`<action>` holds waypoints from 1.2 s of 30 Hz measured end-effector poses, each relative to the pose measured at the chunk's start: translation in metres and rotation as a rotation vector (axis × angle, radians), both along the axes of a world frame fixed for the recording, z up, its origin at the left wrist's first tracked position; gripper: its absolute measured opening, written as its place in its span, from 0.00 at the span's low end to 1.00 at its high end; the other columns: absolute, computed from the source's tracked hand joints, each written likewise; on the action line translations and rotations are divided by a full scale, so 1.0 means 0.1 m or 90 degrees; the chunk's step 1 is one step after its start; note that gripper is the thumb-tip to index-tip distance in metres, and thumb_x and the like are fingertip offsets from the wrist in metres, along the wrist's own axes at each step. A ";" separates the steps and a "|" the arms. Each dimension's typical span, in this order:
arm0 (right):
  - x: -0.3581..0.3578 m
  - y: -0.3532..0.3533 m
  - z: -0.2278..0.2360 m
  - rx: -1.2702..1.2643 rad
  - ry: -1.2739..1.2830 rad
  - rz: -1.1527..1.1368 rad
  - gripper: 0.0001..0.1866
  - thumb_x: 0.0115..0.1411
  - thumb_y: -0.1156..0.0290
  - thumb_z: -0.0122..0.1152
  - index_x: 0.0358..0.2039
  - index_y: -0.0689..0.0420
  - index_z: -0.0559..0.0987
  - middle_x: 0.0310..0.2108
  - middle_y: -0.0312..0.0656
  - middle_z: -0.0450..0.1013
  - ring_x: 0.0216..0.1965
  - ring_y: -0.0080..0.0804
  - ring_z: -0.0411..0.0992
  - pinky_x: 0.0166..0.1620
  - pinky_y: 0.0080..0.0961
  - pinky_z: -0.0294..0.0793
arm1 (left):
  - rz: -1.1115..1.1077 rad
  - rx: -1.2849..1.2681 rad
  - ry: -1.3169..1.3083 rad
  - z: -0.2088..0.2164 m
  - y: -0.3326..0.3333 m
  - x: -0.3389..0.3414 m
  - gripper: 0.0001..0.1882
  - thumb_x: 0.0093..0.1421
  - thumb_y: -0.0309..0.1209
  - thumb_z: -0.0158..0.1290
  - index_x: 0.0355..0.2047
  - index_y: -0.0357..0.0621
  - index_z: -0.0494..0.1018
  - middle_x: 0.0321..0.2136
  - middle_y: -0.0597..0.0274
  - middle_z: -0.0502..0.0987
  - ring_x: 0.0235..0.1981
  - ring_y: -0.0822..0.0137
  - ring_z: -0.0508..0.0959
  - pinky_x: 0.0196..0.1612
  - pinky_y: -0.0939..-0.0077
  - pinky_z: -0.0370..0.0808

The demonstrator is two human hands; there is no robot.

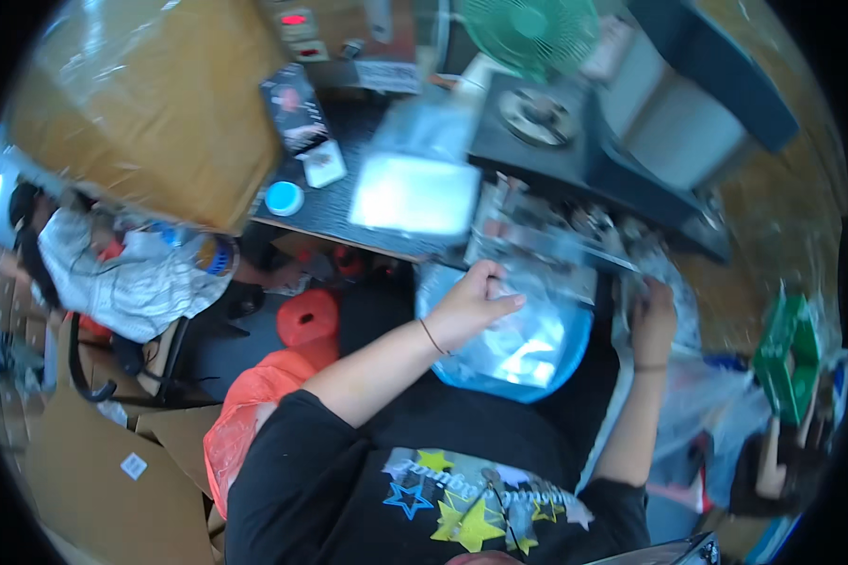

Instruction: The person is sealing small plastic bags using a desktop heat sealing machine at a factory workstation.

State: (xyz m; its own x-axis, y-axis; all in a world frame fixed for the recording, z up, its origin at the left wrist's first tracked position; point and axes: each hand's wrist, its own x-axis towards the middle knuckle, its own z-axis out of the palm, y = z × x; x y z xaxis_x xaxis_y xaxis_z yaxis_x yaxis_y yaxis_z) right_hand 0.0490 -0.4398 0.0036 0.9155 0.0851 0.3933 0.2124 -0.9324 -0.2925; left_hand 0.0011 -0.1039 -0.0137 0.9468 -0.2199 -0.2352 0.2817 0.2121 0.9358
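Observation:
In the head view my left hand (473, 303) is over the left rim of a blue basin (424, 299) in front of my body. Its thumb stands apart from the bent index finger, and no held thing shows in the gap; the other fingers are hidden. Shiny clear plastic bags (528, 353) lie in the basin. At the right end of a metal bar (598, 254) on a grey machine (509, 141) is my right hand (652, 320). Its fingers are drawn together beside crumpled clear plastic, but blur hides what they hold.
A stack of clear bags (415, 196) and a blue-lidded jar (284, 198) are on the dark table (334, 217). A green fan (532, 33) stands behind. Left are a large wrapped carton (151, 113), a red stool (307, 318) and a seated person (127, 268); right is a green box (784, 358).

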 end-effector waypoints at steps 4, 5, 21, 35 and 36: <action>-0.12 -0.16 -0.13 -0.006 -0.095 -0.031 0.17 0.59 0.80 0.55 0.50 0.60 0.76 0.55 0.53 0.71 0.57 0.54 0.69 0.58 0.42 0.70 | 0.447 0.579 -0.556 0.26 0.60 0.29 0.32 0.63 0.32 0.56 0.62 0.34 0.54 0.47 0.44 0.70 0.51 0.51 0.73 0.52 0.62 0.71; -0.11 -0.11 -0.09 0.015 -0.116 -0.020 0.16 0.60 0.80 0.54 0.49 0.60 0.76 0.55 0.52 0.71 0.57 0.54 0.69 0.58 0.41 0.70 | 0.399 0.728 -0.538 0.32 0.80 0.31 0.39 0.61 0.40 0.59 0.66 0.36 0.53 0.57 0.37 0.64 0.62 0.42 0.64 0.63 0.52 0.62; -0.58 1.04 0.64 0.277 0.067 0.321 0.07 0.64 0.72 0.58 0.39 0.62 0.76 0.31 0.48 0.72 0.32 0.45 0.72 0.38 0.34 0.72 | -0.052 0.370 -0.289 0.49 0.54 -0.37 0.07 0.62 0.29 0.59 0.34 0.37 0.79 0.25 0.64 0.79 0.31 0.78 0.77 0.36 0.80 0.74; -0.59 0.75 0.91 0.154 0.189 0.406 0.11 0.65 0.66 0.54 0.38 0.61 0.77 0.33 0.46 0.72 0.34 0.46 0.73 0.41 0.36 0.72 | -0.429 -0.149 0.089 0.05 -0.21 -0.57 0.16 0.70 0.38 0.51 0.49 0.38 0.74 0.42 0.59 0.81 0.43 0.69 0.81 0.48 0.75 0.77; -0.53 0.73 0.87 0.154 0.114 0.396 0.11 0.65 0.66 0.55 0.40 0.60 0.77 0.35 0.48 0.73 0.35 0.50 0.74 0.42 0.38 0.73 | -0.406 -0.174 0.111 0.04 -0.21 -0.60 0.16 0.70 0.37 0.51 0.50 0.38 0.73 0.43 0.58 0.81 0.44 0.68 0.81 0.48 0.75 0.77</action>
State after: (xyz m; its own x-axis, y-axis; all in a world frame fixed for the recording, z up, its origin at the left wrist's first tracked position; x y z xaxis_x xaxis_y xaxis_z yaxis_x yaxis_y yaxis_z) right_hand -0.0040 -0.3670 0.0906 0.7772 0.5445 0.3153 0.6162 -0.5570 -0.5568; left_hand -0.0589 -0.1253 -0.0097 0.5680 -0.7906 -0.2287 0.5694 0.1769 0.8028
